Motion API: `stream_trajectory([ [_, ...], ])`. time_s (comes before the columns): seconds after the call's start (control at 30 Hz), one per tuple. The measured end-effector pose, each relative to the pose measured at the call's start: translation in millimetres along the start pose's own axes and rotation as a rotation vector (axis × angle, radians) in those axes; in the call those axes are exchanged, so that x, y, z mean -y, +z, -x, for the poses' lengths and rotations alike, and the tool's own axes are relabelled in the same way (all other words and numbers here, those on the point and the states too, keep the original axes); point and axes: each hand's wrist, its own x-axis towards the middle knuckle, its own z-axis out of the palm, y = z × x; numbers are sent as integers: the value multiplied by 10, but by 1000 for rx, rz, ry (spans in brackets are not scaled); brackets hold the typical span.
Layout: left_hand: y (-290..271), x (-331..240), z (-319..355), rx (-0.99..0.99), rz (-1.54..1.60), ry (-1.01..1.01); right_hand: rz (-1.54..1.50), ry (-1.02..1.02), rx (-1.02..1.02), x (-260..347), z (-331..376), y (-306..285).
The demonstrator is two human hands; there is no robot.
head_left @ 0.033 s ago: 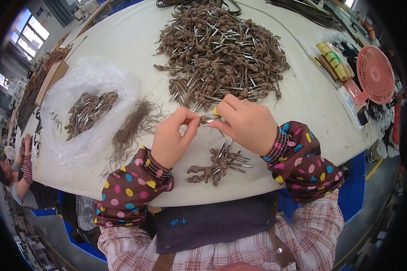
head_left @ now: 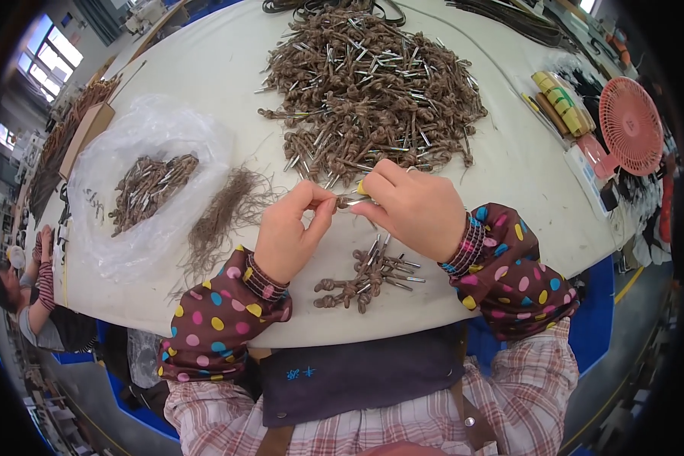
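Note:
My left hand (head_left: 290, 232) pinches a brown knotted cord (head_left: 342, 203) between thumb and fingertips, above the table. From the other side, my right hand (head_left: 420, 210) is closed on a pair of small thread snips (head_left: 363, 201). Their metal blades are against the cord's knot, and most of the tool is hidden in my palm. A bit of yellow shows at my right fingertips. Just below my hands lies a small pile of knotted cords with metal tips (head_left: 368, 277). Beyond them rises a large heap of the same cords (head_left: 372, 91).
At left, an open clear plastic bag (head_left: 91, 243) holds more knotted cords. Loose brown thread ends (head_left: 224, 213) lie beside it. A pink fan (head_left: 631, 125) and a yellow-green roll (head_left: 564, 102) stand at right. Another person (head_left: 34, 304) sits at the table's left edge.

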Motion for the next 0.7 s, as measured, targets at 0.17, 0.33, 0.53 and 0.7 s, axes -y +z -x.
stream_trajectory([
  [0.17, -10, -18, 4, 11, -13, 33, 88, -74, -25, 33, -35, -13],
  [0.33, -15, -45, 11, -7, -44, 58, 216, -158, -10, 110, -90, -70],
  [0.53, -14, -13, 19, -10, -9, 65, 195, -132, 15, 74, -103, -88],
  [0.7, -44, 48, 11, 56, 464, -220, -316, 147, -108, -62, -30, 40],
])
